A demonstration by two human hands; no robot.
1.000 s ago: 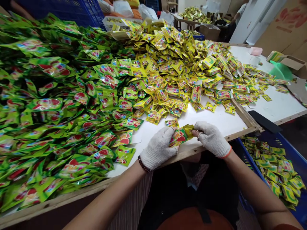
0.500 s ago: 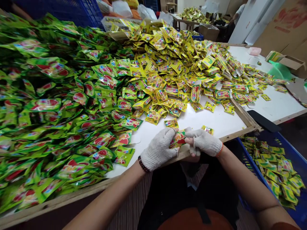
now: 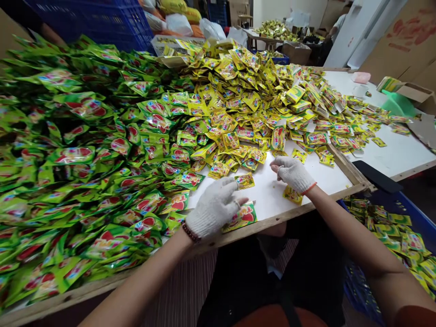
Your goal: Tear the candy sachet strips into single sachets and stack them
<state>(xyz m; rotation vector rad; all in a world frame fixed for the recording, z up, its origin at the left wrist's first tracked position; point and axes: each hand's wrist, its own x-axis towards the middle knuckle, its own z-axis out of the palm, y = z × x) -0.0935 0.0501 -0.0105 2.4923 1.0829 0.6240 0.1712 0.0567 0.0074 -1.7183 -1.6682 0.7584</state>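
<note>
My left hand (image 3: 215,206), in a white knit glove with the fingertips bare, hovers or rests over a printed green, red and yellow packet (image 3: 245,215) lying by the table's front edge. Its fingers are apart; whether they touch the packet I cannot tell. A small yellow packet (image 3: 244,181) lies just beyond those fingers. My right hand (image 3: 293,173), gloved alike, is stretched toward the heap of yellow packets (image 3: 235,104), fingers apart and nothing seen in them. Under its wrist lies another yellow packet (image 3: 292,195). Green watermelon-print packets (image 3: 81,154) are heaped on the left.
A wooden rim (image 3: 272,221) edges the white table. Below on the right stands a blue crate (image 3: 413,204) with yellow packets. A dark flat object (image 3: 376,176) juts over the corner. At the back are a stacked blue crate (image 3: 91,22) and a person's arm (image 3: 51,34).
Both hands held the printed packet between them. Now it lies at the front edge under my left hand, while my right hand has moved away forward toward the heap. The view has shifted slightly.
</note>
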